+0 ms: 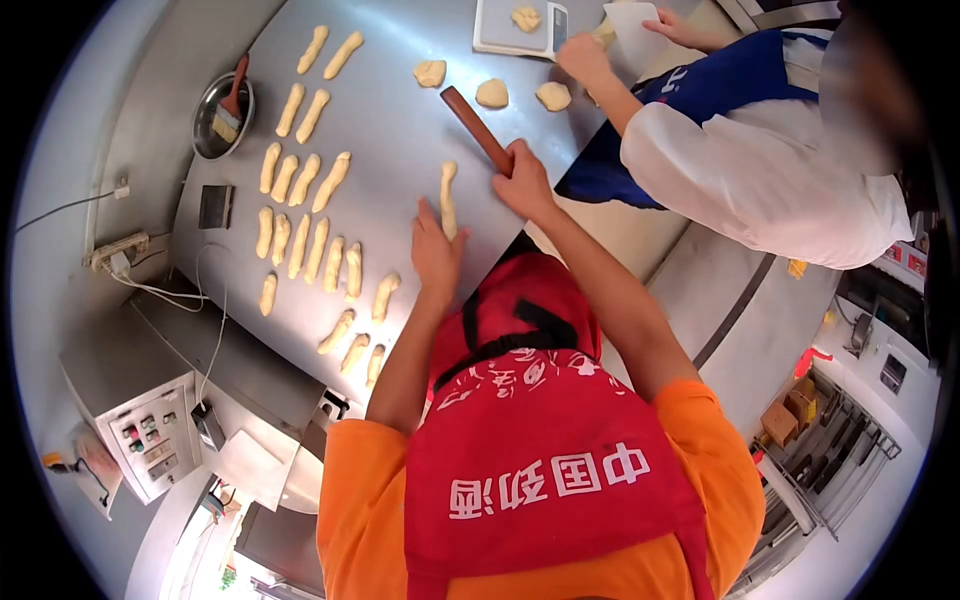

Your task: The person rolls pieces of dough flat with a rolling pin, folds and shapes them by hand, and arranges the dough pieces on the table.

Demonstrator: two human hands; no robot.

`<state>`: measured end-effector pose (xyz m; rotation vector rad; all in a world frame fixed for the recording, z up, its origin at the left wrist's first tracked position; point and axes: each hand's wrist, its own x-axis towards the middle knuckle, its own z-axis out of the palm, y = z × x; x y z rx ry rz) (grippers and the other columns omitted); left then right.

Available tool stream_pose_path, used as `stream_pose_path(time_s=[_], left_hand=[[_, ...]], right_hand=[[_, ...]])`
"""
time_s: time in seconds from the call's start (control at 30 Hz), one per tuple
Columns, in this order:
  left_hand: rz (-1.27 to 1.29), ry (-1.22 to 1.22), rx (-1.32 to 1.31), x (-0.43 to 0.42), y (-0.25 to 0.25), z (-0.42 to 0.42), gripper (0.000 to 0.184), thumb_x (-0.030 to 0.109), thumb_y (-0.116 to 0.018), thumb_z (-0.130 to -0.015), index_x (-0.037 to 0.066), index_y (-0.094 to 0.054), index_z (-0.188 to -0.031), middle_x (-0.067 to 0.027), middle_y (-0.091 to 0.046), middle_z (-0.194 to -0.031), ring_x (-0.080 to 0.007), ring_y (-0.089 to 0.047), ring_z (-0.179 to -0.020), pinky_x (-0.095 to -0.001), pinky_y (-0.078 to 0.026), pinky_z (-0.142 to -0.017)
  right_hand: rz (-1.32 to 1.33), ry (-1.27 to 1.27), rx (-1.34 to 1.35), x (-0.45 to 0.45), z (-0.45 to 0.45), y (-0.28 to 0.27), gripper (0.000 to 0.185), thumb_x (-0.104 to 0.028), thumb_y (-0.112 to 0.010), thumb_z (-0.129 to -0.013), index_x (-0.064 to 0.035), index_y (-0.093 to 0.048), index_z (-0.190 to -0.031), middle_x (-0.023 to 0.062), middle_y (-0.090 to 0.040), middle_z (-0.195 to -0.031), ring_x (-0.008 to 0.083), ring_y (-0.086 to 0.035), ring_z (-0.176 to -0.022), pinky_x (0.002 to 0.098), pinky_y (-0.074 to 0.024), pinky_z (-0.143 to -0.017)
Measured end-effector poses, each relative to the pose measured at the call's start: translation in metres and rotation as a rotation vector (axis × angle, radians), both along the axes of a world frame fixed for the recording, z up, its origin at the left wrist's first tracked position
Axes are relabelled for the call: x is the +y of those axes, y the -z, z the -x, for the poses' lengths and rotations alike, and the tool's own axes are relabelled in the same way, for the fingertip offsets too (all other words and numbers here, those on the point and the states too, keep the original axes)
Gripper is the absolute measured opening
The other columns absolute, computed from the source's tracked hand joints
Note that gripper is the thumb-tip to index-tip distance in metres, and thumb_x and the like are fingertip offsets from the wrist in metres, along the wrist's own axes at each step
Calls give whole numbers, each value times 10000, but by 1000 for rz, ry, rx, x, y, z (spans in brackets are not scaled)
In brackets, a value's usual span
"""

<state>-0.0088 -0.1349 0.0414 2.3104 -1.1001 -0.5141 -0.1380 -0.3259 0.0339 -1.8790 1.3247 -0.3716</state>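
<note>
My right hand [523,183] is wrapped round the near end of a brown wooden rolling pin [476,128], which slants up and away over the metal table. Fingers outstretched, my left hand [435,250] is open beside a single long strip of dough [448,198]. The thumb is close to the strip's lower end; whether it touches I cannot tell. Beyond the pin lie three rough lumps of dough, one of them a rounded piece [491,94]. To the left, several rolled dough strips [318,248] lie in rows.
At the table's far left stands a metal bowl [198,125] with a brush [232,102] in it. A dark square block [215,207] sits nearby. On the right, a co-worker in a blue apron [715,75] works by a white scale [490,38] with dough on it.
</note>
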Motion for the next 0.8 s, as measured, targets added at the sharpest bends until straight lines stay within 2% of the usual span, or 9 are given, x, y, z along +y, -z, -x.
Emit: stream_pose_path(time_s=[0.13, 0.2, 0.3, 0.4, 0.47, 0.5, 0.57, 0.7, 0.8], left_hand=[[64, -44, -65, -5, 1, 7, 720, 238, -884, -886, -9, -555, -1477, -210, -654, -1240, -426, -664, -1085, -523, -551, -897], [137, -8, -83, -17, 20, -1, 590, 206, -891, -870, -4, -640, -1361, -189, -683, -1162, -386, -683, -1011, -493, -561, -868], [146, -105, 237, -27, 31, -13, 436, 138, -861, -865, 0, -680, -1237, -135, -702, -977, -303, -688, -875, -437, -565, -806], [77, -212, 562, -34, -14, -25, 347, 76, -826, -857, 6, -699, -1172, -95, -682, -845, -243, -668, -789, -396, -557, -760], [48, -230, 565, -39, -46, -31, 411, 97, -840, -859, 2, -674, -1222, -151, -705, -993, -337, -688, -938, -467, -549, -851], [31, -238, 568, -38, -53, -31, 443, 108, -847, -860, 0, -661, -1247, -178, -716, -1067, -384, -698, -1013, -502, -546, -897], [-2, -155, 393, -30, -7, -26, 615, 156, -883, -853, 7, -600, -1377, -182, -708, -1119, -387, -692, -1053, -509, -546, -918], [16, -174, 262, -24, -14, -12, 943, 216, -912, -854, 15, -397, -1617, -209, -692, -1210, -415, -669, -1148, -526, -541, -958], [25, -182, -2, -8, 2, -2, 997, 217, -880, -890, -3, -305, -1673, -272, -683, -1297, -448, -689, -1150, -545, -551, -948]], right_hand=[[-103, -28, -36, 5, -44, -25, 513, -492, -841, -916, -12, -700, -1033, 238, -775, -904, 457, -764, -890, 536, -585, -789], [-178, -70, 63, 11, -64, -29, 511, -472, -843, -913, 0, -701, -1046, 243, -776, -916, 449, -770, -908, 532, -591, -805], [-198, -135, 101, 15, -84, -17, 461, -388, -832, -890, 21, -700, -1059, 249, -781, -933, 436, -777, -921, 523, -603, -826], [-241, -122, 10, 9, -96, -23, 403, -332, -816, -877, 4, -708, -1073, 249, -783, -958, 425, -779, -928, 521, -605, -829], [-263, -70, -108, 6, -101, -42, 384, -312, -810, -869, -11, -716, -1089, 244, -786, -983, 418, -780, -939, 520, -607, -831], [-249, -128, -73, 3, -101, -33, 392, -323, -816, -869, -16, -720, -1093, 240, -788, -988, 416, -781, -939, 515, -607, -829], [-218, -242, -10, -7, -103, -8, 408, -346, -830, -869, -27, -729, -1102, 233, -791, -999, 411, -782, -938, 507, -608, -825], [-35, -198, -23, -7, -95, -19, 458, -404, -864, -884, -10, -744, -1084, 240, -793, -961, 424, -778, -896, 510, -603, -814], [-125, -87, 55, -3, -88, -24, 442, -389, -859, -903, 14, -742, -1041, 248, -785, -922, 436, -771, -880, 522, -595, -808]])
